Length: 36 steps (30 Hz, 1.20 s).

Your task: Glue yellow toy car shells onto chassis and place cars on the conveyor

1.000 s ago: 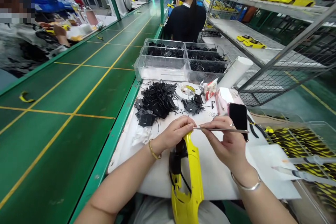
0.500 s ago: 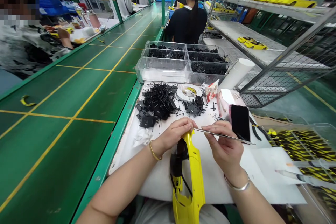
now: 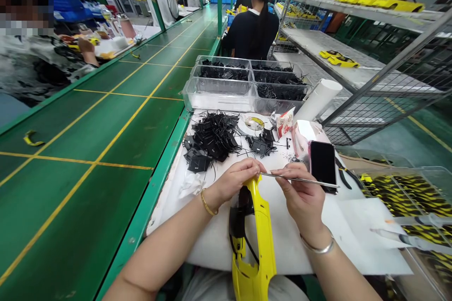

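Note:
A yellow car body shell (image 3: 263, 225) with dark window parts stands on end at the table's front edge, its lower part over my lap. My left hand (image 3: 236, 179) is closed on the shell's upper end. In my right hand (image 3: 304, 195) a thin metal tool (image 3: 307, 180) is pinched between thumb and fingers, roughly level, with its tip at the shell's top beside my left fingertips. Behind my hands lie a large pile of black parts (image 3: 213, 138) and a smaller cluster of black parts (image 3: 262, 143).
A clear divided bin (image 3: 221, 94) holds black parts at the back. A phone (image 3: 323, 164) and black-handled pliers (image 3: 344, 174) lie right. A green conveyor (image 3: 116, 122) runs along the left, with people beyond. Wire racks (image 3: 367, 89) stand right.
The outer end of the metal tool has risen slightly and my right hand has shifted a little left. A yellow scrap on the conveyor has moved slightly toward the left. The shell stays in place.

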Available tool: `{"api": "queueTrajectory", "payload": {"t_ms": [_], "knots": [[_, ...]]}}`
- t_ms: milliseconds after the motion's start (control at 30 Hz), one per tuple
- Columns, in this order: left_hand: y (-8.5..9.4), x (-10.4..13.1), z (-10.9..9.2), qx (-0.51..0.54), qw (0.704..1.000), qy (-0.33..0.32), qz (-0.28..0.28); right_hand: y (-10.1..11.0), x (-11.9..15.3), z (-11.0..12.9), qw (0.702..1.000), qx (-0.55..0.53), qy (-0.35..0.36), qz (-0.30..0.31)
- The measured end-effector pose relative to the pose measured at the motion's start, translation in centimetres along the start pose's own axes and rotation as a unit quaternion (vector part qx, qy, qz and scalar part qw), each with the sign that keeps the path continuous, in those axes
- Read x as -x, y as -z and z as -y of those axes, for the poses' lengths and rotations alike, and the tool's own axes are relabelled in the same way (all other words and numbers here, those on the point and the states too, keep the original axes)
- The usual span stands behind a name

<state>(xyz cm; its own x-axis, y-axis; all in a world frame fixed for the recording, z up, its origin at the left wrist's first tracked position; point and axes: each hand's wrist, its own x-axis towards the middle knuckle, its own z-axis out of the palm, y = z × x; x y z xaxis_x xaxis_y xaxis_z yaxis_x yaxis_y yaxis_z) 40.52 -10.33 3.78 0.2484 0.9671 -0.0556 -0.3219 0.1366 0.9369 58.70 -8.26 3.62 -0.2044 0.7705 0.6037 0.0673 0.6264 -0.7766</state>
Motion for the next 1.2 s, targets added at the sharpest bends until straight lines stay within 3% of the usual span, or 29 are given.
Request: {"api": "queueTrajectory", "payload": {"t_ms": [267, 367, 433, 567, 667, 767, 1200], "knots": [[0.0, -0.1, 0.1, -0.026, 0.999, -0.035, -0.004, 0.3, -0.1, 0.7, 1.0, -0.002, 0.005, -0.009], [0.4, 0.0, -0.2, -0.104, 0.992, -0.066, 0.021, 1.0, 0.5, 2.1, 1.0, 0.015, 0.011, -0.018], [0.6, 0.2, -0.5, -0.2, 0.973, -0.095, 0.058, 1.5, 1.7, 3.2, 0.999, 0.023, 0.011, -0.029], [0.9, 0.6, -1.2, -0.369, 0.908, -0.144, 0.139, 1.6, 5.4, 4.8, 0.998, -0.022, -0.046, -0.046], [1.0, 0.7, -1.5, -0.432, 0.864, -0.173, 0.194, 1.1, 7.9, 5.0, 0.993, -0.067, -0.08, -0.062], [1.0, 0.8, -1.4, -0.455, 0.84, -0.189, 0.228, 0.6, 9.0, 4.8, 0.993, -0.056, -0.068, -0.083], [1.1, 1.0, -1.0, -0.463, 0.843, -0.163, 0.219, 0.2, 9.3, 4.2, 0.993, -0.056, -0.062, -0.078]]}}
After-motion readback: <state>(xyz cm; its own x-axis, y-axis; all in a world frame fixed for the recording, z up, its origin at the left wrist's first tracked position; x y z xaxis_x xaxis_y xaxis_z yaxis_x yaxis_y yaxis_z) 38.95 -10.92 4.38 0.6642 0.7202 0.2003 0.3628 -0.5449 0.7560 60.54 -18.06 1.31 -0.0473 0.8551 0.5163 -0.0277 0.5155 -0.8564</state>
